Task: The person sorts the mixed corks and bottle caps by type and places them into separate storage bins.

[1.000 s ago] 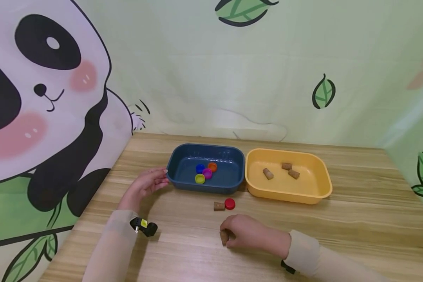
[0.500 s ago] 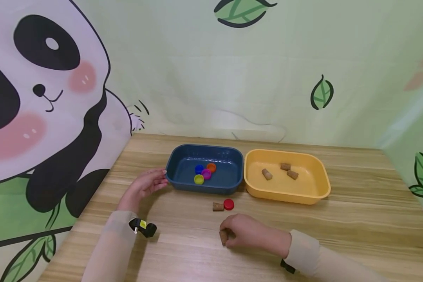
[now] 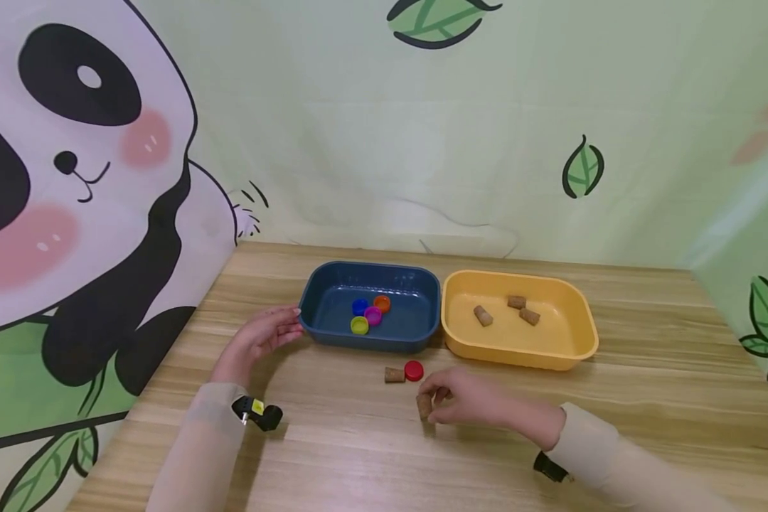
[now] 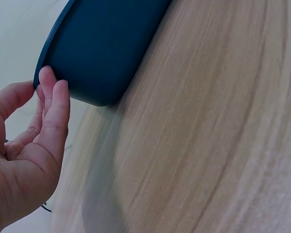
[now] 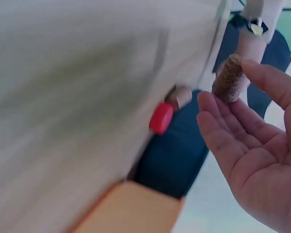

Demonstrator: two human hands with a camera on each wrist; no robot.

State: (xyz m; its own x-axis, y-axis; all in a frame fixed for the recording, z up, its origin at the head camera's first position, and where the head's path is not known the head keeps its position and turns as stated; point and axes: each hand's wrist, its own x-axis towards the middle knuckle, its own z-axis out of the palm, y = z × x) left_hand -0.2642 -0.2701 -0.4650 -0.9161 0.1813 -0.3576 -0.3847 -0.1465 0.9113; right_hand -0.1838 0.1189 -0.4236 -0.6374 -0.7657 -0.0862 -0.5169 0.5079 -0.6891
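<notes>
My right hand (image 3: 467,398) pinches a cork (image 3: 424,407) between thumb and fingertips, just above the table in front of the bins. The right wrist view shows that same cork (image 5: 228,78) tilted in the fingers. Beyond it, a second cork (image 3: 395,375) lies on the table beside a red bottle cap (image 3: 413,370). At the left end of the dark blue bin (image 3: 371,343), my left hand (image 3: 262,338) pinches the rim, thumb on one side and fingers against the outer wall (image 4: 102,58). The blue bin contains several coloured caps (image 3: 372,316).
To the right of the blue bin stands a yellow bin (image 3: 518,352) with three corks (image 3: 529,316) inside. Both bins rest on a wood-grain table (image 3: 333,455). A panda-print backdrop (image 3: 358,142) rises behind the table.
My right hand has lifted the cork from the table and moved slightly right and toward the bins. The left hand stays at the blue bin's end.
</notes>
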